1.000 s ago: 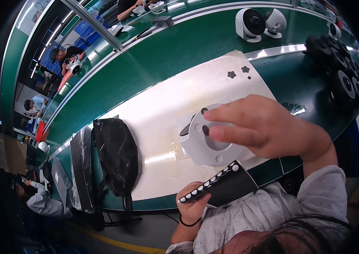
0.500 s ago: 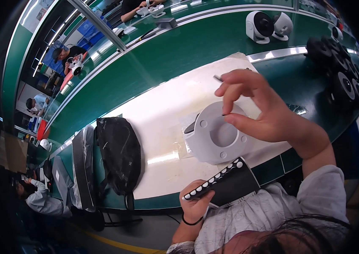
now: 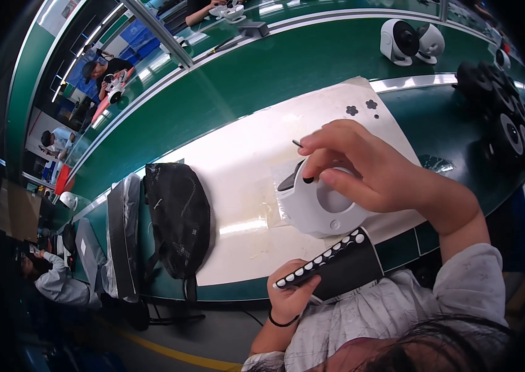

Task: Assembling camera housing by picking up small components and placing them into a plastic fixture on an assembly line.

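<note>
On the white mat stands a white plastic housing with a round central opening and small round recesses in its rim. My right hand is over that rim, its fingers closed in a pinch around a small round black pad at the upper left of the ring. A thin dark stick-like piece pokes out past the same hand's fingers; its kind is unclear. Nearer to me, my left hand grips a black sheet by its corner, with white round spots along its edge.
Left of the mat lies a black mesh bag. Small dark flower-shaped pieces lie at the mat's far right. Black round speaker-like units stand right, white round-headed devices at the back. Other people work beyond the bench.
My right hand has come down and left to the housing's rim, bringing the black pad onto or close to it. The flower-shaped pieces have come into sight. My left hand keeps its hold.
</note>
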`<action>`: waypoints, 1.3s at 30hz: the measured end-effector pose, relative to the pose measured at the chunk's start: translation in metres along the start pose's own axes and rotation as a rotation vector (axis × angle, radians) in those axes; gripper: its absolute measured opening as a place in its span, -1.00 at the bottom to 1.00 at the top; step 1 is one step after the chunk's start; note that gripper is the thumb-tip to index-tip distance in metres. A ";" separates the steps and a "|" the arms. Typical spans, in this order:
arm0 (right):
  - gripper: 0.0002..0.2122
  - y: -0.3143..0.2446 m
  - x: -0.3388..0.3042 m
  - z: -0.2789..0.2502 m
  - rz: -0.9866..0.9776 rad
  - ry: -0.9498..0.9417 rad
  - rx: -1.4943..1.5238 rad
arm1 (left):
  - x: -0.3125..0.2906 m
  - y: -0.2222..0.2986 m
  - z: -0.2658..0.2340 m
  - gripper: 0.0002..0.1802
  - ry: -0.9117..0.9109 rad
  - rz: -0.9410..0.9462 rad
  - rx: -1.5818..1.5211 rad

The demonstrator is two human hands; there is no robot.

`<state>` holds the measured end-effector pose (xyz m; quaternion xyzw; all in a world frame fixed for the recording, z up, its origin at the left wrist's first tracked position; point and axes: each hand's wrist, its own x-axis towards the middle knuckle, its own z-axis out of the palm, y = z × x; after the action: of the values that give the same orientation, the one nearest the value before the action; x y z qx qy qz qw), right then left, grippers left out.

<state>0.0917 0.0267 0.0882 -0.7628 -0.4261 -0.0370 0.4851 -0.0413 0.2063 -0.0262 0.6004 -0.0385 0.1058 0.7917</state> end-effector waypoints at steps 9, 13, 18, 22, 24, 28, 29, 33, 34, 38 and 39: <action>-0.56 -0.010 -0.017 -0.004 -0.260 -0.017 -0.596 | 0.000 0.000 0.002 -0.84 -0.014 -0.016 0.040; -0.63 -0.014 -0.023 -0.010 -0.132 -0.046 -0.438 | 0.000 -0.002 0.003 -0.85 0.006 0.013 0.035; -0.92 -0.011 -0.038 -0.008 -0.093 -0.027 -0.298 | 0.001 -0.001 0.005 -0.87 -0.002 -0.018 0.001; -0.99 -0.009 -0.041 0.002 -0.031 -0.075 -0.234 | 0.001 -0.002 0.005 -0.87 0.005 -0.036 0.021; -0.98 -0.010 -0.042 0.004 0.021 -0.128 -0.305 | 0.002 -0.002 0.005 -0.87 -0.007 -0.010 0.019; -0.97 -0.009 -0.044 0.004 -0.003 -0.129 -0.329 | 0.001 -0.003 0.006 -0.87 0.009 -0.016 0.008; -0.94 -0.010 -0.045 0.003 -0.053 -0.116 -0.392 | 0.001 -0.003 0.007 -0.87 0.013 -0.023 0.009; -0.79 -0.014 -0.052 0.003 -0.259 -0.053 -0.700 | 0.001 -0.001 0.008 -0.85 0.043 -0.058 -0.010; -0.79 -0.015 -0.054 0.005 -0.257 -0.052 -0.698 | 0.001 -0.001 0.008 -0.85 0.043 -0.060 -0.009; -0.74 -0.024 -0.061 0.009 -0.275 0.006 -0.860 | 0.001 0.000 0.010 -0.83 0.048 -0.118 -0.056; -0.73 -0.026 -0.062 0.009 -0.262 0.003 -0.900 | 0.001 -0.001 0.009 -0.83 0.044 -0.117 -0.052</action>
<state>0.0313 0.0002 0.0730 -0.8370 -0.4599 -0.2799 0.0980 -0.0399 0.1974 -0.0240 0.5786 0.0111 0.0716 0.8124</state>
